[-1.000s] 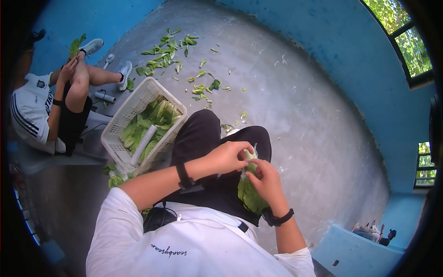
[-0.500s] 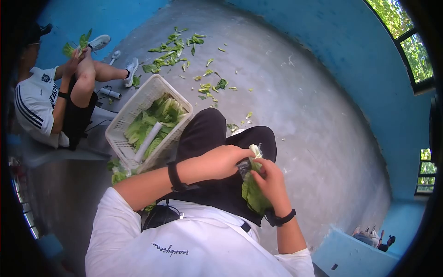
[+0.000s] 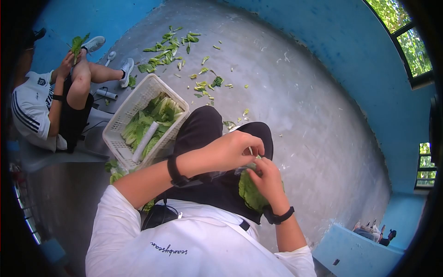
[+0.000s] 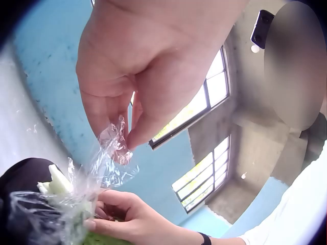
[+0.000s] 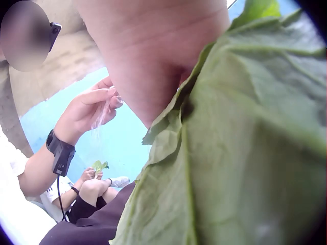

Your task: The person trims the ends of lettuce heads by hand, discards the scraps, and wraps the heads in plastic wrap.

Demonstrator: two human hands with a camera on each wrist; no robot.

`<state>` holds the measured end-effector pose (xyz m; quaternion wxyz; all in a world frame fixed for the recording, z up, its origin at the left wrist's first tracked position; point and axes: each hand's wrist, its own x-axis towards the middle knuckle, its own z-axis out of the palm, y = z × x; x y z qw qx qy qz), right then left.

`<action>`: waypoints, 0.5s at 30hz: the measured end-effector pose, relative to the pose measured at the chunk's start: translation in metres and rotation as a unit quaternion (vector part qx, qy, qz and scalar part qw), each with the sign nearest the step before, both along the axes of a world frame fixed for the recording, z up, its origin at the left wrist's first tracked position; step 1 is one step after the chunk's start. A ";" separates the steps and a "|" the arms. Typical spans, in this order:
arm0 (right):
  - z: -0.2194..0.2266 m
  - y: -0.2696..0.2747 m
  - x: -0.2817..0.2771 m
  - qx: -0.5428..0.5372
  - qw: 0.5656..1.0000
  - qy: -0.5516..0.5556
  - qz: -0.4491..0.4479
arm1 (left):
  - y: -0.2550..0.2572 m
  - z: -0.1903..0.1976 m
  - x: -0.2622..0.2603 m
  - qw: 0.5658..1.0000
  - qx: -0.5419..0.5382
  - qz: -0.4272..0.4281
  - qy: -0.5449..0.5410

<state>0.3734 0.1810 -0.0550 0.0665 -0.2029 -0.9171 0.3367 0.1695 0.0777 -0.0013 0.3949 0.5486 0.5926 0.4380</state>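
Observation:
Clear plastic film [image 4: 110, 158] is pinched between the thumb and fingers of my left hand [image 3: 228, 152], which is above and beside my right hand [image 3: 270, 182]. My right hand grips a green leafy vegetable [image 3: 251, 191] over my lap; its broad leaves [image 5: 245, 138] fill much of the right wrist view. In the left wrist view, a pale stalk end [image 4: 60, 181] sticks out beside the right hand [image 4: 135, 219], with crumpled film around it. The right fingertips are partly hidden in the head view.
A white plastic basket [image 3: 110, 134] with leafy greens and a white roll [image 3: 145, 141] stands left of my knees. Leaf scraps [image 3: 164, 55] are scattered on the floor [image 3: 318, 138]. Another person [image 3: 34, 106] sits at the left, holding a leaf.
My left hand has risen over the stalk end, drawing film up from it. My right hand keeps its hold on the vegetable with little movement. The head view has shifted slightly.

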 end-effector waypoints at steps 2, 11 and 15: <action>-0.002 -0.001 0.004 0.005 1.000 -0.001 0.007 | 0.010 -0.009 0.003 1.000 0.025 -0.011 -0.016; -0.006 0.000 0.003 -0.099 0.995 -0.001 0.004 | 0.044 -0.027 0.025 0.995 0.051 -0.076 0.037; 0.002 -0.002 0.002 -0.039 0.998 0.013 0.038 | 0.056 -0.030 0.026 0.994 0.001 -0.096 0.054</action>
